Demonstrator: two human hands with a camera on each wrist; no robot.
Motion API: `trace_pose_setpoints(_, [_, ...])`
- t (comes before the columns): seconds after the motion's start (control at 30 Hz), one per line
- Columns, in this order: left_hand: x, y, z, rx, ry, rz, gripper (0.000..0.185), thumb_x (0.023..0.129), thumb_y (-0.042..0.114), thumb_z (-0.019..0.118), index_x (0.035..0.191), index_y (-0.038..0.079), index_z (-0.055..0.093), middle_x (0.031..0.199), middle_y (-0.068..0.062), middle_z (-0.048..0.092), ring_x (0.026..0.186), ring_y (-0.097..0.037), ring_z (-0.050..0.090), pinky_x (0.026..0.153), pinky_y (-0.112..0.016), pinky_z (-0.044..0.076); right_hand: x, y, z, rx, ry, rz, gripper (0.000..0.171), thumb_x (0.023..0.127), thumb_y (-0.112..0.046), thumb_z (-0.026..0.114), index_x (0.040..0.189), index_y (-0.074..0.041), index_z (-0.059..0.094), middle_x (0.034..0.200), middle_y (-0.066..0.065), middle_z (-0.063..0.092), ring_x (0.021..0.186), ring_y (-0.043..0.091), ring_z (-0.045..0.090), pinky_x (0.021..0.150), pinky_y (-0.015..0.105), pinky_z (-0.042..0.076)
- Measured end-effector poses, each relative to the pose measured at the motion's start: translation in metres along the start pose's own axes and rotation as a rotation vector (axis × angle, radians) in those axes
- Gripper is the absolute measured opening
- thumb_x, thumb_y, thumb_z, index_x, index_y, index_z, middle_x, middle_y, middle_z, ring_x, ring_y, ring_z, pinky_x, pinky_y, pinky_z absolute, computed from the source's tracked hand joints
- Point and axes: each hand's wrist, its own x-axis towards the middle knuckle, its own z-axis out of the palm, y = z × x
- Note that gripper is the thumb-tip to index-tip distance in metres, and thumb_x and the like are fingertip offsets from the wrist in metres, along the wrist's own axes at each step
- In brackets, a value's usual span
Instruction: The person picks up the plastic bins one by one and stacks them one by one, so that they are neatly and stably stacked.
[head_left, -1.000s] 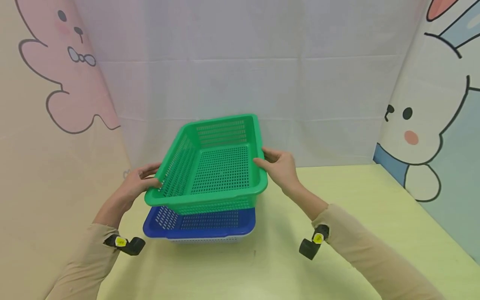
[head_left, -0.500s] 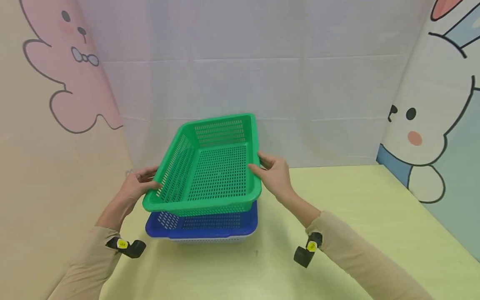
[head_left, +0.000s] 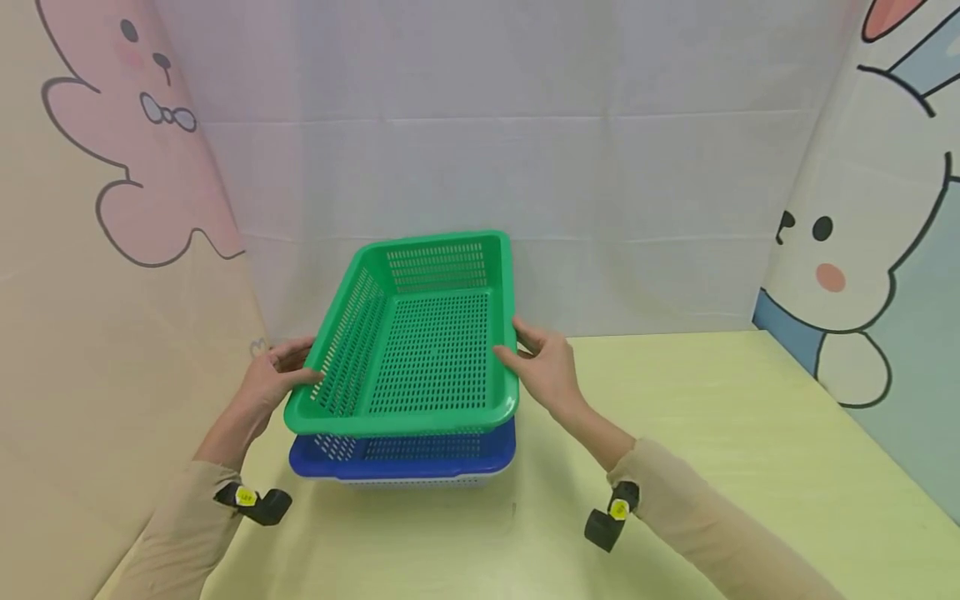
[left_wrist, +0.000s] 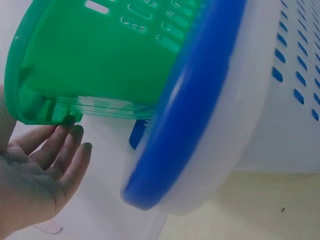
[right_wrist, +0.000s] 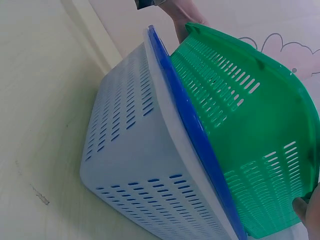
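Note:
Both hands hold a green plastic basket (head_left: 431,350) with slotted walls by its two side rims. My left hand (head_left: 268,385) grips the left rim, its thumb over the edge and the fingers under it, as the left wrist view also shows. On the right rim my right hand (head_left: 546,367) pinches with the thumb on top. Beneath, a blue basket (head_left: 420,464) sits nested inside a white basket (right_wrist: 135,120) on the table. In the right wrist view the green basket's lower part is inside the blue rim, tilted, with its own rim above it.
The baskets stand on a pale yellow-green table (head_left: 712,442). A white cloth wall (head_left: 480,150) rises behind, and side walls with cartoon drawings stand left and right. Each sleeve carries a small black wrist camera (head_left: 603,527).
The green basket has come down and slightly left, its front rim now lower over the blue basket. Both hands have moved down with it, keeping their grip.

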Motion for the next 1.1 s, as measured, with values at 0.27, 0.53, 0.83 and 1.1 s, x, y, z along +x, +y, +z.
trace_pose_setpoints(0.27, [-0.005,-0.001,0.001,0.014,0.008,0.03,0.065,0.083,0.01,0.062,0.138,-0.003,0.031,0.129,-0.023,0.042,0.091,0.007,0.046,0.077,-0.009,0.042,-0.007,0.005,0.0,0.002,0.014,0.015,0.055,0.08,-0.012,0.069,0.128,0.003,0.046,0.129,0.015,0.049,0.117,0.024,0.049,0.084,0.028,0.048])
trace_pose_setpoints(0.53, [-0.009,-0.008,0.003,0.01,-0.019,0.028,0.062,0.082,0.008,0.063,0.136,-0.004,0.035,0.12,-0.014,0.051,0.086,0.009,0.051,0.075,-0.013,0.047,-0.02,-0.014,0.001,-0.026,0.0,0.085,0.053,0.081,-0.007,0.066,0.127,0.009,0.045,0.128,0.021,0.048,0.117,0.029,0.048,0.085,0.032,0.047])
trace_pose_setpoints(0.83, [-0.009,-0.014,0.003,0.064,-0.034,-0.004,0.063,0.083,0.013,0.062,0.137,-0.002,0.034,0.131,-0.026,0.043,0.096,0.002,0.051,0.082,-0.016,0.045,-0.027,-0.012,0.004,-0.033,-0.006,0.076,0.051,0.082,-0.006,0.065,0.125,0.011,0.045,0.126,0.023,0.048,0.116,0.031,0.048,0.086,0.034,0.046])
trace_pose_setpoints(1.1, [-0.011,-0.017,0.006,0.072,-0.03,-0.024,0.062,0.083,0.014,0.061,0.137,-0.002,0.035,0.131,-0.025,0.043,0.106,-0.014,0.052,0.086,-0.023,0.046,-0.02,0.03,0.008,-0.045,-0.003,0.061,0.054,0.081,-0.014,0.068,0.127,0.005,0.047,0.126,0.018,0.05,0.115,0.028,0.05,0.086,0.035,0.047])
